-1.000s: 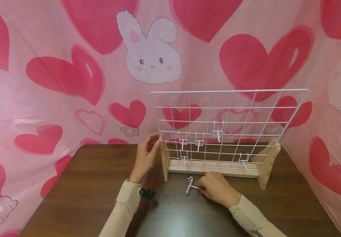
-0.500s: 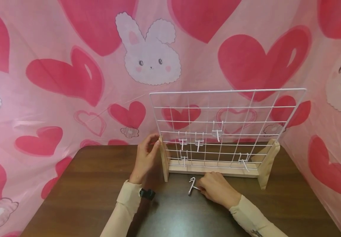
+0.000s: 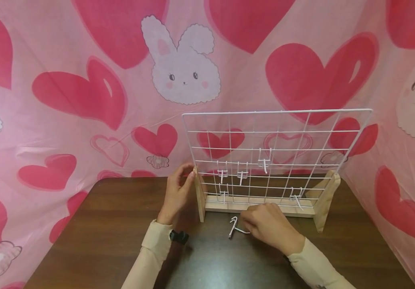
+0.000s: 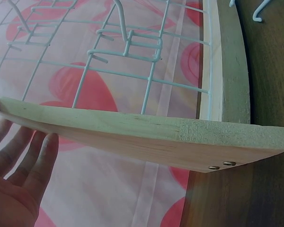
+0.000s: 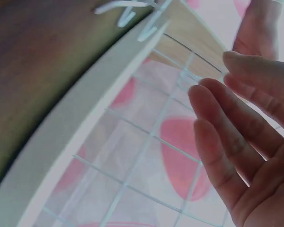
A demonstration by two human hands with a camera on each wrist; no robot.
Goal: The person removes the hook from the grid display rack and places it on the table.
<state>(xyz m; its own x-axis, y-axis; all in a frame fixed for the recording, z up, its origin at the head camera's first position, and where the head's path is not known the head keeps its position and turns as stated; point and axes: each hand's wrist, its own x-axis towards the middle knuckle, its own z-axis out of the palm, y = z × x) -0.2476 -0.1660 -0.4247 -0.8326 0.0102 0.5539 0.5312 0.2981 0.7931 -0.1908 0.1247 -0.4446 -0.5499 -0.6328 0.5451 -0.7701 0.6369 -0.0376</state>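
A white wire grid rack (image 3: 276, 111) stands upright between two wooden side panels on a wooden base. My left hand (image 3: 177, 192) holds the upper end of the left side panel (image 3: 201, 202), thumb on its front edge and fingers behind. On the table, in front of the base, lies a loose white wire hook (image 3: 233, 228). My right hand (image 3: 273, 225) is just right of that hook, overlapping its prong end in the head view. In the right wrist view its fingers (image 5: 222, 156) are loosely bent with nothing between them.
Several white hooks hang on the grid, one of them (image 3: 264, 163) higher than the others. The right side panel (image 3: 327, 202) stands at the rack's far end. A pink cloth with hearts (image 3: 322, 80) hangs behind the brown table (image 3: 120, 224).
My right hand has let go of the loose hook and moved slightly right and up, leaving the hook on the table. The left hand stays on the side panel.
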